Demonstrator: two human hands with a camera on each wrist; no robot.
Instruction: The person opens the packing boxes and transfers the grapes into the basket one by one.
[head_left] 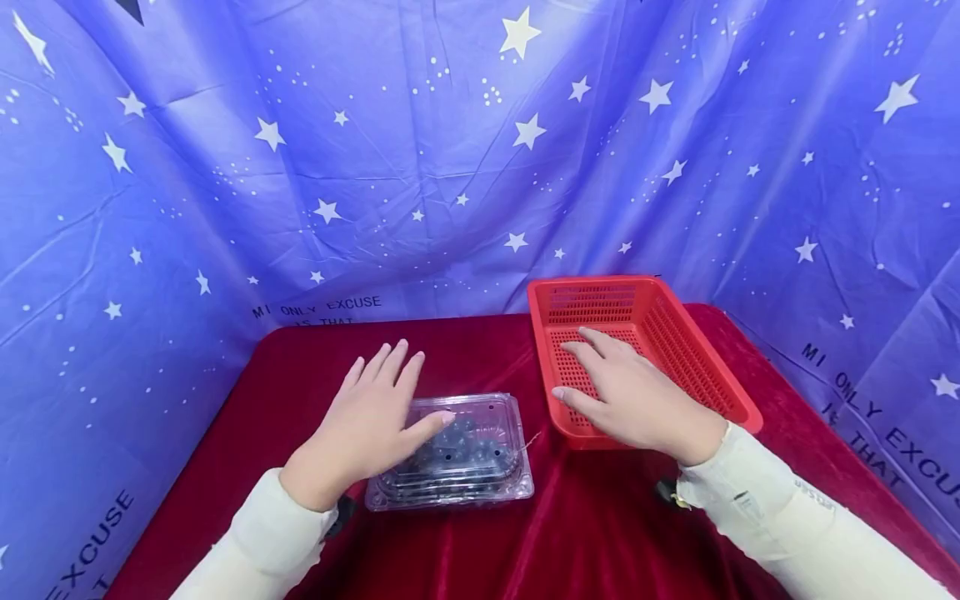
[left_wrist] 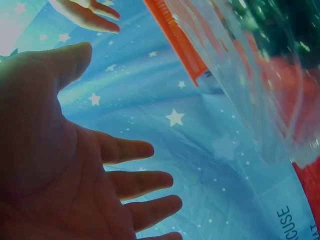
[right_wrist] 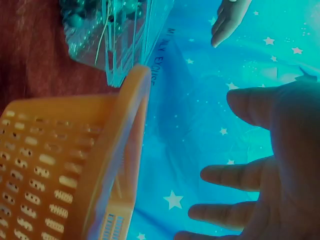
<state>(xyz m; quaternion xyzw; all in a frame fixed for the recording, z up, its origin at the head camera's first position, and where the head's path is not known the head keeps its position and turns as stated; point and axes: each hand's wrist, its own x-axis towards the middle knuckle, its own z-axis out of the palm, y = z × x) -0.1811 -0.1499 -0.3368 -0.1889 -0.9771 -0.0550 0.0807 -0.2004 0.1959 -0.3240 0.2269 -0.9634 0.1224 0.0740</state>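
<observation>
A clear plastic clamshell box (head_left: pixel 480 467) with small dark round fruits inside, perhaps blueberries, lies closed on the red cloth. My left hand (head_left: pixel 367 421) hovers above the box's left side, fingers spread; in the left wrist view the palm is bare and apart from the box (left_wrist: pixel 270 100). To the right of the box stands a red perforated plastic basket (head_left: pixel 558 392). My right hand (head_left: pixel 637 396) is held over the basket with its fingers extended. The right wrist view shows it holding nothing, apart from the basket's rim (right_wrist: pixel 131 90).
A dark red velvet cloth (head_left: pixel 300 375) covers the table. Behind and on both sides hangs a blue curtain (head_left: pixel 420 167) with white stars and printed words. A thin strand (head_left: pixel 532 442) sticks out at the box's right edge.
</observation>
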